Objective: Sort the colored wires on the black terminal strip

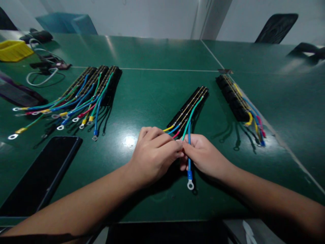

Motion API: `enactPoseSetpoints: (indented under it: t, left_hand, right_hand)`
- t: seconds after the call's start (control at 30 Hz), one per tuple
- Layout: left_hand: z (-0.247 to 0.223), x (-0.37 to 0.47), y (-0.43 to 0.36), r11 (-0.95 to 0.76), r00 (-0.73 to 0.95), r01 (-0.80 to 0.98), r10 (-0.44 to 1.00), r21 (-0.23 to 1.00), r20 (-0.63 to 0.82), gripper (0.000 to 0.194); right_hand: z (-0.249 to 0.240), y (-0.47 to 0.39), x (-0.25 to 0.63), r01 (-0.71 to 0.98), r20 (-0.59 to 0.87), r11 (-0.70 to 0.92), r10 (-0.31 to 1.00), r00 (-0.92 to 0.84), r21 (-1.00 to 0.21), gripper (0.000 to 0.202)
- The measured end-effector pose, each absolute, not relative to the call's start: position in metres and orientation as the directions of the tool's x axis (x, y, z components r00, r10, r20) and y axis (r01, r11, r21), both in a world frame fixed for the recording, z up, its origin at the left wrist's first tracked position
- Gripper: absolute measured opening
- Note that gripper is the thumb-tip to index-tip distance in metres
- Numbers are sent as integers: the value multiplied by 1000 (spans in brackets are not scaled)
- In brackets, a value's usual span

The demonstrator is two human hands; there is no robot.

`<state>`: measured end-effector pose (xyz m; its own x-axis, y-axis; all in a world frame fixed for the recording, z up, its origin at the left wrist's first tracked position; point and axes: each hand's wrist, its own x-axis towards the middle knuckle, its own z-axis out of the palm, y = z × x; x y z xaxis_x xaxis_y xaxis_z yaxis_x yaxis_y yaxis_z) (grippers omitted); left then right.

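In front of me a black terminal strip [189, 107] lies slanted on the table, with yellow, blue, red and green wires running toward me. My left hand [156, 152] is closed around the near ends of these wires, its fingertips meeting the other hand. My right hand [201, 152] pinches the wires at the same spot, thumb against the green wire [192, 113]. A blue wire [189, 149] passes down by the right thumb and ends in a ring terminal [190, 184] hanging free below the hands. The fingers hide the other wire ends.
Several wired terminal strips [111, 81] lie side by side at the left, ring terminals toward me. Another strip [232, 98] rests at the right. A phone [43, 173] lies at the near left; cables [48, 67] and a yellow bin [15, 51] are farther back on the green table [152, 91].
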<state>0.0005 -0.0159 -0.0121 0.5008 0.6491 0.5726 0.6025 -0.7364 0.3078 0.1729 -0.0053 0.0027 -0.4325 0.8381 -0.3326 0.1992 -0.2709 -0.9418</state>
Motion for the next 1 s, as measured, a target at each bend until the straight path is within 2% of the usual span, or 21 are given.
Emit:
enactPoseSetpoints:
  t: [0.23,0.47,0.67,0.83,1.0]
  left_hand:
    - [-7,1,-18,-682,517,631,725,369,455,16]
    - [-2,0,-21,-680,485,612,726,404,488,14]
    - [5,1,-21,-649,479,605,759,460,440,24]
    - [5,2,-22,-590,462,660,807,465,367,19]
    - [6,1,-23,-587,495,671,810,453,315,23]
  right_hand:
    - [0,-8,173,210,-333,-265,831,-445,-941,24]
    - [4,-7,172,114,-380,-365,843,-381,-924,27]
    - [1,-8,173,58,-386,-393,850,-360,-918,30]
    - [-1,-8,173,69,-383,-384,855,-351,-921,34]
    - [-2,-8,174,50,-375,-382,858,-350,-923,36]
